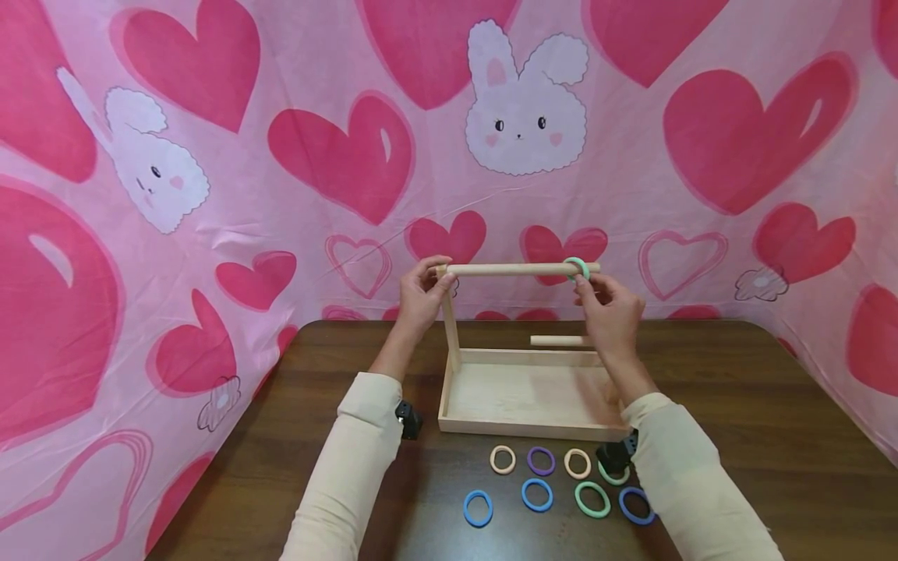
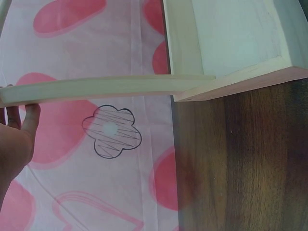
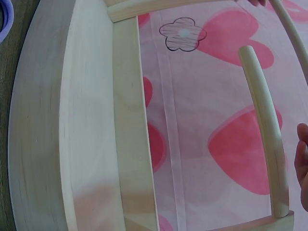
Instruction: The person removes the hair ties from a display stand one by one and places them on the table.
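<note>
My left hand (image 1: 421,298) grips the top of an upright wooden post (image 1: 450,327), right where a long round dowel (image 1: 512,269) extends to the right. Around that dowel, near its free end, sits a mint-green ring (image 1: 585,264), pinched between the thumb and fingers of my right hand (image 1: 613,315). The post rises from the left end of a shallow wooden tray (image 1: 533,430). Behind my right hand a second, shorter dowel (image 1: 557,340) points left; in the right wrist view this shorter dowel (image 3: 264,130) joins another post (image 3: 269,224). My right fingers (image 3: 302,159) show only at that view's edge.
In front of the tray lie several loose rings, among them a beige ring (image 1: 493,465), a purple ring (image 1: 531,466), a blue ring (image 1: 466,510) and a green ring (image 1: 579,502). A pink patterned cloth (image 1: 309,202) hangs behind the brown table (image 1: 351,343).
</note>
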`<act>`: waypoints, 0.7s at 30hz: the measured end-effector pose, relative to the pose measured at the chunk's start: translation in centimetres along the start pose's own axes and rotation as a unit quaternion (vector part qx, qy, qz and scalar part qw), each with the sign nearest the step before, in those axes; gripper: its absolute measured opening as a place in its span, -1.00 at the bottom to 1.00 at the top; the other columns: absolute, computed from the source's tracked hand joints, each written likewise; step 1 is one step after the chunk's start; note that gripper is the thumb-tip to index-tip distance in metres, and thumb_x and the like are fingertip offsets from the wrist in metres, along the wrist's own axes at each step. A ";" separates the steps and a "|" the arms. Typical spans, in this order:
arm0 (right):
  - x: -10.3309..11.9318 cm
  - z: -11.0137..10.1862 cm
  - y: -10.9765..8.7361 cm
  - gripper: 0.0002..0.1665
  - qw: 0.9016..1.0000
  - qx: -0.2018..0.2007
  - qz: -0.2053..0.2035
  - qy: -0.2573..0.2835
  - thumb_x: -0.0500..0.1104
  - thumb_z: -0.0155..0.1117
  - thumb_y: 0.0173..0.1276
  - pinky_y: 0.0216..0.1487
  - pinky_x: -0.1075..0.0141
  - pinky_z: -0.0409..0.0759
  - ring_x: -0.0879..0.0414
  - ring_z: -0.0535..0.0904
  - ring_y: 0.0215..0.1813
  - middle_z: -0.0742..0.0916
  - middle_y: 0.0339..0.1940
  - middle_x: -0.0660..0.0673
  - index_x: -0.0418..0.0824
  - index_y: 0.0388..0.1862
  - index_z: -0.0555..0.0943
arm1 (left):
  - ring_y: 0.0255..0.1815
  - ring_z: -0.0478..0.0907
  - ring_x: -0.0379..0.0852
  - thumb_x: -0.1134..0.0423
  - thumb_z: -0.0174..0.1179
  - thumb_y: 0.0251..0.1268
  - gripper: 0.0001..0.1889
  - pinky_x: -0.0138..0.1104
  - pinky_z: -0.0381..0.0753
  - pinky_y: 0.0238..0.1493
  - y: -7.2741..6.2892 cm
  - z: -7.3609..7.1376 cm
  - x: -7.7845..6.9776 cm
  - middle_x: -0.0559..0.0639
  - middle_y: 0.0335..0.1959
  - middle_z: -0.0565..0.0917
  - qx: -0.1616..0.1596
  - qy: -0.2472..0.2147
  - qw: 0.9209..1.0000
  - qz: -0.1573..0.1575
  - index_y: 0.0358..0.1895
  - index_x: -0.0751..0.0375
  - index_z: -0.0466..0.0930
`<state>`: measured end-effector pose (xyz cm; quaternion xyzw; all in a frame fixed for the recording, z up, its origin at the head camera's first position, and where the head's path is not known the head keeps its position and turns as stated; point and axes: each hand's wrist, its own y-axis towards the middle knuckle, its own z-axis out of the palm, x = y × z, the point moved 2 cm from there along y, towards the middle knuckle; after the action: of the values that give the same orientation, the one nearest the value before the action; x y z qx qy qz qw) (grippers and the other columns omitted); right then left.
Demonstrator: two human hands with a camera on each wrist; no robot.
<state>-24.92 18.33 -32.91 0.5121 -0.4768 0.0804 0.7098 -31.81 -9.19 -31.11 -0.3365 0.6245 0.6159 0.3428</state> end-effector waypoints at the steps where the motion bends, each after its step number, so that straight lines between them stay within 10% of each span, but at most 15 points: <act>1: -0.1 -0.1 0.0 -0.75 1.000 0.003 0.000 0.004 -0.22 0.41 0.37 -0.52 0.66 0.45 0.54 0.61 -0.56 0.75 -0.53 0.18 -0.44 -0.18 0.77 | -0.42 0.57 -0.37 0.57 0.28 0.27 -0.71 -0.51 0.60 -0.25 0.0 0.0 0.0 0.15 -0.30 0.73 0.000 0.000 1.000 0.000 0.05 0.54 0.58; 5: -0.3 -0.4 0.1 -0.75 1.000 0.013 0.006 0.013 -0.25 0.39 0.38 -0.50 0.67 0.47 0.53 0.62 -0.55 0.66 -0.55 0.47 -0.47 -0.16 0.75 | -0.42 0.57 -0.37 0.57 0.27 0.27 -0.70 -0.51 0.60 -0.26 0.0 0.0 0.0 0.24 -0.27 0.73 0.001 0.000 1.000 0.000 0.06 0.57 0.56; 21: -1.1 -1.5 0.7 -0.75 0.998 0.054 0.030 0.030 -0.33 0.30 0.43 -0.51 0.67 0.47 0.55 0.63 -0.51 0.70 -0.51 0.47 -0.55 -0.10 0.69 | -0.41 0.57 -0.37 0.56 0.27 0.28 -0.71 -0.51 0.60 -0.25 0.0 0.0 0.0 0.10 -0.30 0.73 -0.001 -0.003 1.000 -0.005 0.06 0.53 0.58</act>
<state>-25.01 20.31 -33.33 0.5322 -0.4659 0.1428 0.6923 -31.83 -9.17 -31.14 -0.3384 0.6214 0.6152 0.3475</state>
